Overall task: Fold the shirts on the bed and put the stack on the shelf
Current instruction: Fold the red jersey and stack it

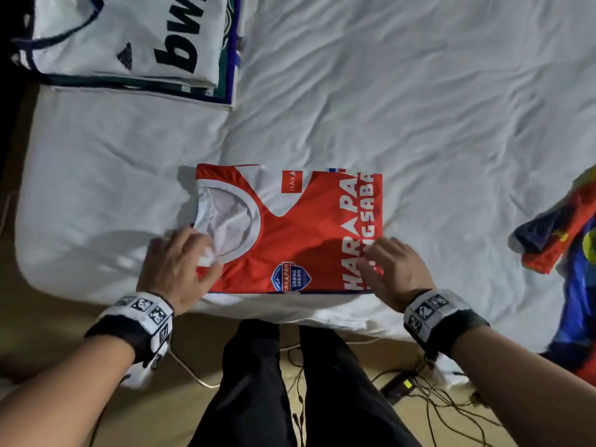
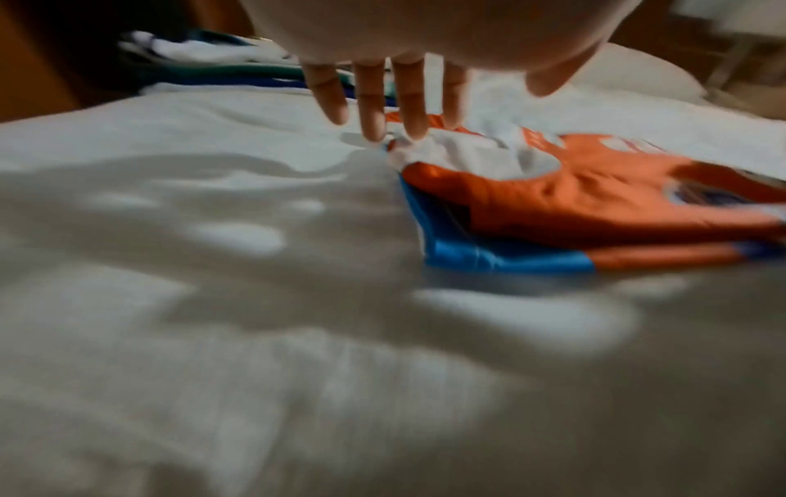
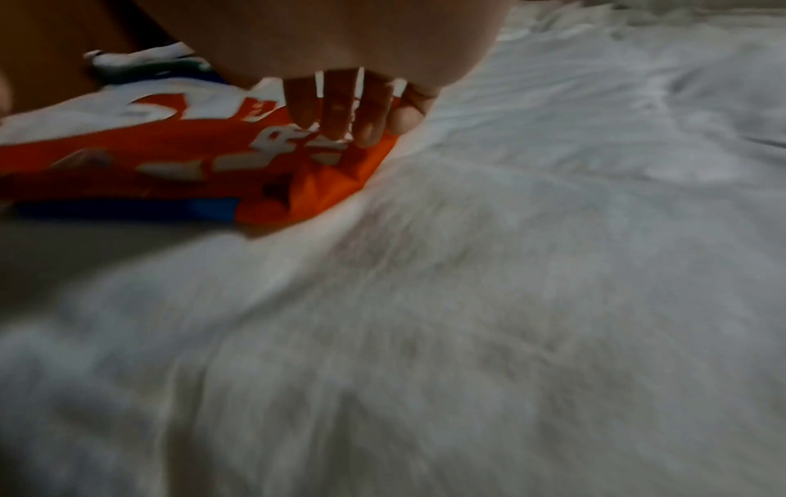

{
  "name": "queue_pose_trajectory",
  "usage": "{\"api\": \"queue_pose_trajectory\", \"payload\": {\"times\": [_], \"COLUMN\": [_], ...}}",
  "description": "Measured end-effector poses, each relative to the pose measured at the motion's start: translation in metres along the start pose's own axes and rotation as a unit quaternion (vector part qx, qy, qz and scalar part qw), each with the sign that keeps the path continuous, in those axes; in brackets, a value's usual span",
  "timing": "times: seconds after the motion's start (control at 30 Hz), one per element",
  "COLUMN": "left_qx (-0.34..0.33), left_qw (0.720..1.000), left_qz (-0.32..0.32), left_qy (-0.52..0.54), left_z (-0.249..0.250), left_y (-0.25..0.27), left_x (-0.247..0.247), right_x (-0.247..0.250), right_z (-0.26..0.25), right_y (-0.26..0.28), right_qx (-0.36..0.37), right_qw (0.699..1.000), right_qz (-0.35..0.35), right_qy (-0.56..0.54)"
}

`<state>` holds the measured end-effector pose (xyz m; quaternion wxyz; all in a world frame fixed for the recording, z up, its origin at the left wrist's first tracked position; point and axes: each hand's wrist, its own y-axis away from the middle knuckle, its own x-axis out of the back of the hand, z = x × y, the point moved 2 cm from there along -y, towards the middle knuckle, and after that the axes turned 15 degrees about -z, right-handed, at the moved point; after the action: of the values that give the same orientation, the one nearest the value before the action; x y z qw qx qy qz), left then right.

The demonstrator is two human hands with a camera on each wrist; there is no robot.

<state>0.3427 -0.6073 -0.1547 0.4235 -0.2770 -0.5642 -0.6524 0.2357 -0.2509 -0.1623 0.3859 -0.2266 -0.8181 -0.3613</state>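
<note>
A folded red-orange jersey (image 1: 290, 227) with white lettering, white collar and blue underside is lying on wrinkled white bedsheet (image 1: 419, 91).

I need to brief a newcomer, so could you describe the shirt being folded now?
On the white bed, at its near edge, lies the red shirt between both hands. Unlike the white-topped stack far left, it bears white HARAPAN lettering.

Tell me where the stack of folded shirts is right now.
In the head view the stack of folded shirts sits at the bed's far left corner, beyond the red shirt.
</note>
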Motion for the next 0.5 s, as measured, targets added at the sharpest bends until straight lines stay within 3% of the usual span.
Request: {"api": "queue_pose_trajectory", "payload": {"times": [0.07,0.17,0.3,0.5], "left_qx": [0.118,0.257,0.276,0.216], "left_qw": [0.99,0.944,0.905,0.897], "left_qz": [0.007,-0.08,-0.101,-0.115], "left_qy": [0.072,0.189,0.307,0.368], "left_z": [-0.008,-0.013,-0.012,0.004], "left_y": [-0.012,-0.029,-0.049,-0.056], "left_x": [0.007,0.009,0.006,0.007], "right_x": [0.01,0.011,0.006,-0.001], "right_z": [0.008,0.017,0.011,0.007], "right_y": [-0.013,-0.029,-0.041,-0.049], "right_qx": [-0.13,-0.298,-0.327,-0.308], "right_qw": [0.99,0.939,0.907,0.893], "right_qz": [-0.001,-0.071,-0.097,-0.108], "right_qy": [-0.057,-0.158,-0.248,-0.309]}}
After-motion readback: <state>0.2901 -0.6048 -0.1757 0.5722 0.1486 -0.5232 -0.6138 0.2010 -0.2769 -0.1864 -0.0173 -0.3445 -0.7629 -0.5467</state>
